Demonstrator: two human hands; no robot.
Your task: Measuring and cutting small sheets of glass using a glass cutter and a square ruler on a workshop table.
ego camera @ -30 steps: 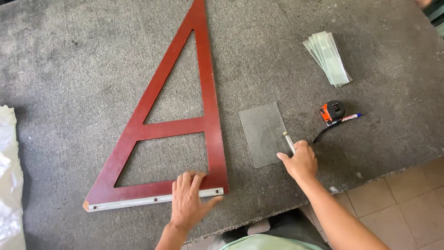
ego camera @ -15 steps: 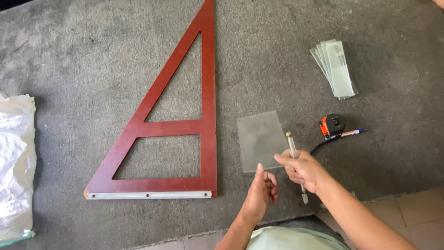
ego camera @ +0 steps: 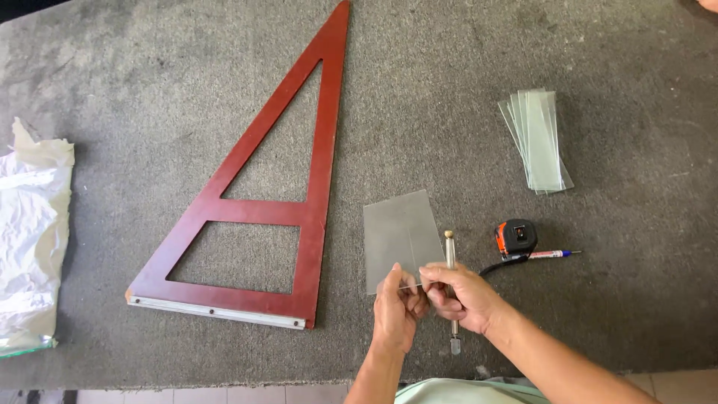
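1. Both hands are pinching the near edge of the flat, clear glass sheet (ego camera: 400,236), lying near the middle of the tabletop (ego camera: 149,90).
2. The left hand (ego camera: 396,310) fingers are clamped on the glass.
3. The right hand (ego camera: 460,295) is also gripping a thin metal cutter (ego camera: 450,258).
4. The glass could be snapping crookedly or cutting fingers, because its edges are sharp.
5. The red wooden triangle (ego camera: 318,187) is lying to the left on the rough grey surface.

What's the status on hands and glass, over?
Left hand and right hand both pinch the glass pane at its near edge. Right also holds cutter. Tape measure beside, clear.
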